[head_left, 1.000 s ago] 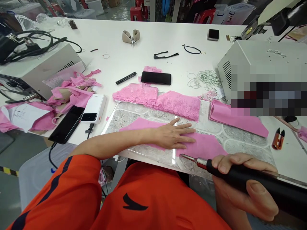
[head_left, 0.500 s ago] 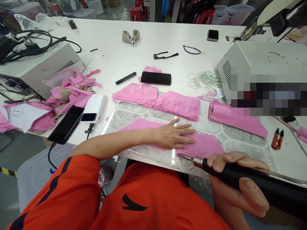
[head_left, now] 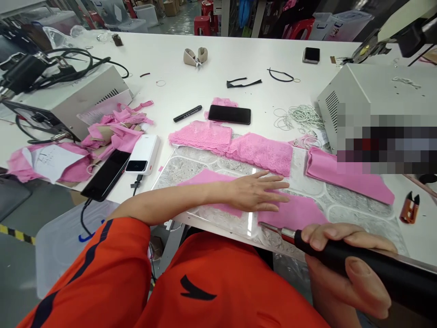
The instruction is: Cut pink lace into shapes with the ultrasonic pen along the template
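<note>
My left hand (head_left: 254, 193) lies over two flat pink fabric pieces with its fingers spread. One piece (head_left: 203, 176) shows on the left, partly under my forearm, and the other piece (head_left: 298, 212) extends to the right of my fingers. My right hand (head_left: 367, 280) is wrapped round a black-handled tool (head_left: 341, 255) with a slim pointed metal tip. That tip is at the lower left corner of the right piece; whether it touches the cloth I cannot tell. Beneath the fabric is a glossy grey stone-patterned mat (head_left: 355, 216).
Behind the mat's middle lie pink lace panels (head_left: 262, 152) and a phone (head_left: 229, 114). Folded pink fabric (head_left: 348, 180) and orange snips (head_left: 409, 208) are at right. Grey machine boxes (head_left: 64, 105) flank the table. A white power bank (head_left: 142, 155) sits left.
The view has shifted slightly, so everything appears further right. My left hand has slid a little to the right over the fabric, its fingers closer together. The tool tip stays by the same corner.
</note>
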### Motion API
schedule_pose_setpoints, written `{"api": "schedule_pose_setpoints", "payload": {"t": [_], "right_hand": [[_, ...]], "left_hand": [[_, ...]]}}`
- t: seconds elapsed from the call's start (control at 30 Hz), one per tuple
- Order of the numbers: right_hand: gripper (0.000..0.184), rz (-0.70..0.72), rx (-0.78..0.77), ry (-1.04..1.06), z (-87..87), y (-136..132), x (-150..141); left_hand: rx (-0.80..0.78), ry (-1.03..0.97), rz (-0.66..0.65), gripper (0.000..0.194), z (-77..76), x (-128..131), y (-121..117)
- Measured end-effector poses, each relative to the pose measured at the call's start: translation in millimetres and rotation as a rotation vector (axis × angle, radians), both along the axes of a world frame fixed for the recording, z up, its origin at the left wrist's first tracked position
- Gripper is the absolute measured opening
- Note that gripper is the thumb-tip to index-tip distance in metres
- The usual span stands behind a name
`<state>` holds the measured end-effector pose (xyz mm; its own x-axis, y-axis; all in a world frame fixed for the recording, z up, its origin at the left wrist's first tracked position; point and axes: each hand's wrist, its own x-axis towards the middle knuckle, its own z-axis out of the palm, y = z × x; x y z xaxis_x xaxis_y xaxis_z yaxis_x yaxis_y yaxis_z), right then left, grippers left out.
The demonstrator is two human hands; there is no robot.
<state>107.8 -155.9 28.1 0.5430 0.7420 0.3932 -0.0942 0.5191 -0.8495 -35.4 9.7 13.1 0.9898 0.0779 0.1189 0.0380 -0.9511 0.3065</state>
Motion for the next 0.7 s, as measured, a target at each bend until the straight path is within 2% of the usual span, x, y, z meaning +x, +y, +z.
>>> {"api": "schedule_pose_setpoints", "payload": {"t": [0.1,0.17,0.23,0.37,0.53,0.7], "right_hand": [[0.018,-0.056,-0.023,0.007,3.3,0.1,-0.8],[0.018,-0.048,-0.017,0.007,4.8,1.1,-2.1],[0.02,-0.006,0.008,0.02,4.3,3.4,-4.5],[0.021,0.053,0.028,0.066,-0.2,10.5,-12.2],[0.023,0.056,-0.004,0.067,-2.3,16.3,-19.4],[0.022,0.072,0.003,0.038,-0.7,17.4,-21.1]], "left_hand": [[-0.027,-0.082,0.019,0.04,15.7,-17.8,7.2],[-0.051,-0.109,0.019,0.037,20.2,-39.2,9.5],[-0.08,-0.101,0.009,0.036,18.4,-64.2,9.4],[-0.09,-0.02,0.018,0.036,3.9,-103.5,5.2],[-0.056,0.165,0.098,0.043,-7.0,-114.2,-1.8],[-0.019,0.151,0.1,0.049,-10.6,-115.5,-4.5]]}}
